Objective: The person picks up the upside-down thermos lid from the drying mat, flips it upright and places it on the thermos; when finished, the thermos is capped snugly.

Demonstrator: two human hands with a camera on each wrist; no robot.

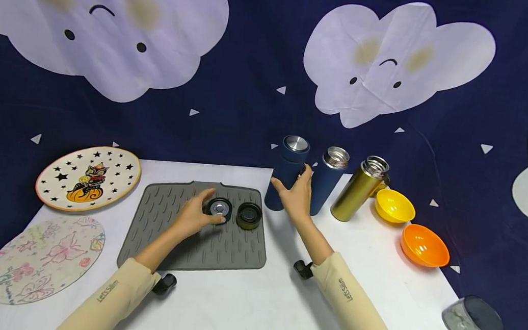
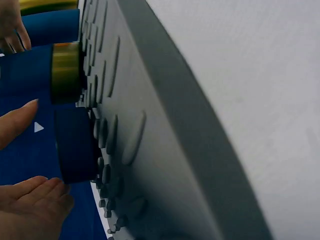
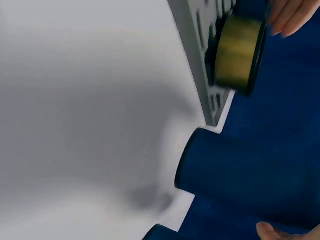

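Observation:
Spread around a dark blue bottle lid point(image 1: 219, 209) on the grey ribbed mat point(image 1: 171, 245) is my left hand point(image 1: 194, 214). In the left wrist view, its fingers lie close to one side of the lid point(image 2: 76, 145), and the thumb stands off from the other. My right hand point(image 1: 297, 195) is at a blue bottle point(image 1: 283, 172) with a steel-topped lid, thumb and fingers apart near its sides; I cannot tell if they touch it. An olive-gold lid point(image 1: 248, 216) sits beside the blue lid. A second blue bottle point(image 1: 326, 187) and a gold bottle point(image 1: 356, 194) stand uncapped to the right.
Yellow point(image 1: 395, 206) and orange bowls point(image 1: 424, 246) lie at the right, with a dark-topped clear container point(image 1: 471, 317) nearer. A cat-patterned plate point(image 1: 120, 175) and a floral round mat point(image 1: 46, 259) lie at the left. A dark blue cloud-print cloth point(image 1: 256, 82) hangs behind the white table.

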